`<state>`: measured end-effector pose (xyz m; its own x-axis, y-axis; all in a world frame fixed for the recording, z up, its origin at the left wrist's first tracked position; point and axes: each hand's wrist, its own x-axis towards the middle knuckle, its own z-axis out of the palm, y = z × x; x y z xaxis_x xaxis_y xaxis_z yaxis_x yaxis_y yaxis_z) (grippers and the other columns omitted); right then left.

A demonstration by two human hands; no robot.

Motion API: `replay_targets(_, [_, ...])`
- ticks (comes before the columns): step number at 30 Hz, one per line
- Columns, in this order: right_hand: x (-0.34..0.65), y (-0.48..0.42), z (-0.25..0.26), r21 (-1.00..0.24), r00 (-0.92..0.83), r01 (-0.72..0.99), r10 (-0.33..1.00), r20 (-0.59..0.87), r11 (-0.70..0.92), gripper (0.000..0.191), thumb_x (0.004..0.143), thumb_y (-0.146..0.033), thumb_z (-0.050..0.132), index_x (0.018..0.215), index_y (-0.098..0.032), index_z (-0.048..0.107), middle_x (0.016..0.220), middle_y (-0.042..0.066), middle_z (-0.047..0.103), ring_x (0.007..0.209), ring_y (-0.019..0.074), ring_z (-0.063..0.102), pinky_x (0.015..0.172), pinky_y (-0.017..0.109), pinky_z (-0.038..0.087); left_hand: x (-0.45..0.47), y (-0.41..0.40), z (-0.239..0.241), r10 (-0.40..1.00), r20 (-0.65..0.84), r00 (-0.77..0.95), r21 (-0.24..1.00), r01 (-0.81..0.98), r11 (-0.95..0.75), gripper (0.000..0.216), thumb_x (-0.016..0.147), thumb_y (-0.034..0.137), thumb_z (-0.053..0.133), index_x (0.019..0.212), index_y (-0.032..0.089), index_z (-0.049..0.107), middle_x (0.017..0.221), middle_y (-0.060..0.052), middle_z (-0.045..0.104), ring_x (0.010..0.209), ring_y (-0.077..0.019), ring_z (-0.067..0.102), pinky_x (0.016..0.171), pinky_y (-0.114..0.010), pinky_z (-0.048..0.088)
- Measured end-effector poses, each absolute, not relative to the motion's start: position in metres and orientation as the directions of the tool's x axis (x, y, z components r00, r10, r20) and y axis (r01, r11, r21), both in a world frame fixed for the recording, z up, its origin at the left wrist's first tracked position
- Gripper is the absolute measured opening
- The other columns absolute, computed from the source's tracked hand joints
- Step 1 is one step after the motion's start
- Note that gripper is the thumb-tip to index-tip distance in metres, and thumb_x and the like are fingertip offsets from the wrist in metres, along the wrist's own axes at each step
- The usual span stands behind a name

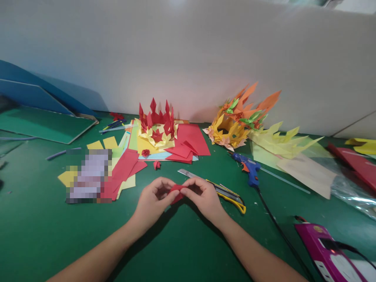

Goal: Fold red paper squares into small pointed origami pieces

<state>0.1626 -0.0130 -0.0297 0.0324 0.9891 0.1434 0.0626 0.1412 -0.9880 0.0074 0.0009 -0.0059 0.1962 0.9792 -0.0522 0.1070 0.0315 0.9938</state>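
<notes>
Between my two hands is a small piece of folded red paper [177,193], pinched from both sides above the green table. My left hand [155,197] grips its left side with thumb and fingers. On the other side, my right hand [202,199] pinches the right edge, and the fingers partly cover the paper. A yellow utility knife [232,196] with its blade out lies just behind my right hand. Beyond my hands sit two small red paper flowers, one [157,165] nearer and one [145,152] farther off.
A red and cream paper crown [158,125] stands on stacked coloured sheets [196,137]. Orange and yellow paper crowns [232,127] are right of it. A blue glue gun [249,168] trails its cord toward a magenta power strip [326,250]. Red paper strips [122,172] lie left.
</notes>
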Motion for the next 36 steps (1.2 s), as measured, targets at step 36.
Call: replay_targets(36, [0.154,-0.021,-0.021,-0.995,0.006,-0.067,0.997,0.079,0.08,0.018,0.068,-0.029,0.065,0.077,-0.02,0.052,0.068,-0.003,0.055,0.06,0.0105,0.053,0.058,0.022,0.046,0.008,0.001,0.003,0.942,-0.261,0.209,0.965,0.024,0.262,0.022,0.057,0.033,0.074,0.061,0.015,0.062,0.051,0.003,0.062,0.047,-0.0098,0.054,0.052,-0.023,0.045])
